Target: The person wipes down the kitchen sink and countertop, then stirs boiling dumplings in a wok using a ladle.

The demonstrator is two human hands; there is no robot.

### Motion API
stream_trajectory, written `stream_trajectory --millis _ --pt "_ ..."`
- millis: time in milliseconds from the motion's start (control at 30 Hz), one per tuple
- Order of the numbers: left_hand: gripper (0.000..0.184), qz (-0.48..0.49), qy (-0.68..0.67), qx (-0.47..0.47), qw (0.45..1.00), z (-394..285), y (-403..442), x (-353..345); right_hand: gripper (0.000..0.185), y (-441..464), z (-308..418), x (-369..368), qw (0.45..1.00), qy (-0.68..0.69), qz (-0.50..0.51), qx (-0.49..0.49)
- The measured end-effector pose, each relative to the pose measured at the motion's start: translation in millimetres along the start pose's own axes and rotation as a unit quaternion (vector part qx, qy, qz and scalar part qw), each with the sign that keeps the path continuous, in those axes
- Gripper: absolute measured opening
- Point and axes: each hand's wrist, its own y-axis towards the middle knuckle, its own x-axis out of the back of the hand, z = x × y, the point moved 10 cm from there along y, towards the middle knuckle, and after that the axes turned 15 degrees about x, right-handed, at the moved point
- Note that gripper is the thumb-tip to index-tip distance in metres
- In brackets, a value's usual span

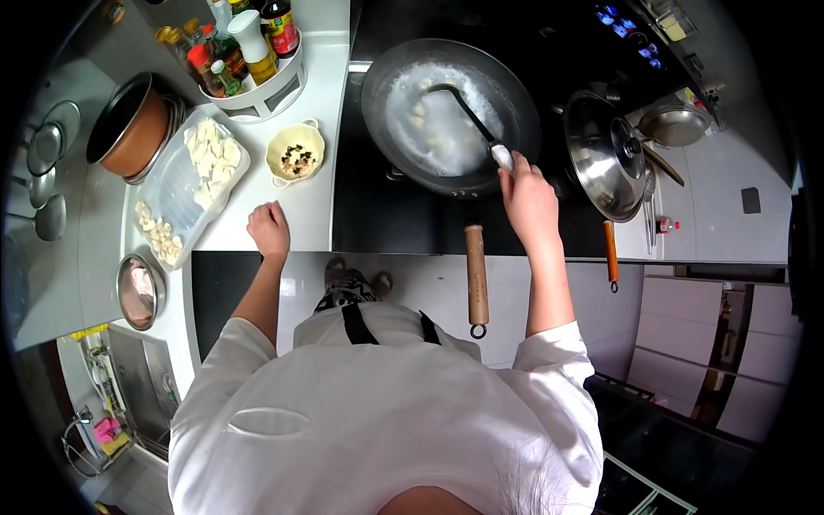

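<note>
My right hand [530, 196] is closed round the white handle of a black ladle [468, 107]. The ladle's head dips into a wok [522, 137] on the cooktop, where white, foamy liquid bubbles and pale pieces, perhaps dumplings, show through steam. The wok's wooden handle [476, 275] points back toward me. On the counter's front edge rests my left hand [269, 229], fingers curled in and holding nothing visible. Just beyond it stands a small yellow bowl [294, 151] with chopped dark and pale seasonings. A translucent tray [178, 182] to its left carries many pale dumplings.
A lidded pan [605, 154] sits right of the wok, its handle jutting past the counter edge. Bottles crowd a white round rack [266, 94] at the back left. A brown pot [133, 129] and a metal bowl [140, 292] flank the tray.
</note>
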Motion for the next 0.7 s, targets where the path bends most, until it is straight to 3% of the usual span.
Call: stream_trajectory --millis 200,333,433,700 --pt "0.019 0.003 0.002 -0.001 1.000 1 1 0 0.035 -20 -5 44 0.998 0.044 -0.027 -0.044" --pt "0.019 0.005 0.008 -0.002 1.000 0 1 -1 0.033 -50 -5 83 0.993 0.075 0.006 -0.089" --pt "0.020 0.008 0.008 -0.001 1.000 1 1 -1 0.033 -71 3 104 0.995 0.060 0.041 -0.071" --pt "0.024 -0.005 -0.007 -0.011 1.000 -3 1 3 0.033 -95 14 90 0.991 0.029 0.110 -0.071"
